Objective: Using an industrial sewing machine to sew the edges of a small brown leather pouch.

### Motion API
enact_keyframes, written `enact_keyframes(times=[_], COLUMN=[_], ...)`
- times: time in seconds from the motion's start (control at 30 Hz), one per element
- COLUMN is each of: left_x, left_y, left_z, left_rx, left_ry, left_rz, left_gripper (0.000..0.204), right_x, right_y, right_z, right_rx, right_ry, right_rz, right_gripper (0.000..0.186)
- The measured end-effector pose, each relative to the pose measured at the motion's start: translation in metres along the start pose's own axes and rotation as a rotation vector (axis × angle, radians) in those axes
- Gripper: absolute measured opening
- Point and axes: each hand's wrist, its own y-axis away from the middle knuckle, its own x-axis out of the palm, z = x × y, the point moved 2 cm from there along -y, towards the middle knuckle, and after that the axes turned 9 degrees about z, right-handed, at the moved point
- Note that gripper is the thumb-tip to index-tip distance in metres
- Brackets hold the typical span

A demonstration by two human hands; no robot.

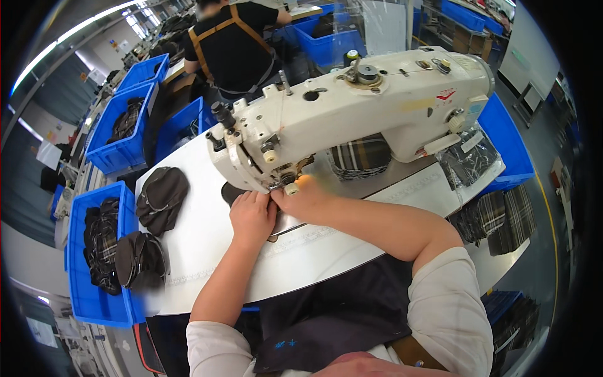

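The left hand [252, 217] is resting beside the needle area with its fingers lying close together and pointing at the machine head; whether they are pinching anything, I cannot tell. The right hand [304, 200] is curling in against it, fingertips near the presser foot; its grip is hiding behind its own knuckles, so I cannot tell what it is closing on. Between the hands and the machine head, a dark fabric piece [232, 192] is lying on the white surface [204, 242], partly under the head.

The work is apparently sitting mid-seam: the piece is staying at the needle area, so finishing and removing it are seemingly remaining. How much stitching is done, the hands and head are concealing. The dark fabric piece is showing only a rounded, blackish edge, looking soft and flat.

Around it, the cream sewing machine [345, 113] is arching over a plaid fabric stack [359, 157]. To the left, an upper brown fabric item [162, 200] is lying on the surface, and a lower brown fabric item [141, 261] is slumping near its edge, both perhaps worked already. Beyond them, a blue bin [107, 312] is holding crumpled plaid pieces [103, 242]. To the right, a plaid pile [502, 220] is probably awaiting its turn. Farther off, a co-worker [232, 50] is facing away.
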Motion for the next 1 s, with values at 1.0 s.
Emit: enact_keyframes(times=[1.0], left_x=[-0.029], left_y=[-0.014], left_z=[0.038], left_rx=[-0.041], left_ry=[0.485], left_rz=[0.561], left_gripper=[0.027], right_x=[-0.004], right_y=[0.009], right_z=[0.004], right_rx=[-0.127], right_ry=[0.136], right_rz=[-0.056], right_gripper=[0.009])
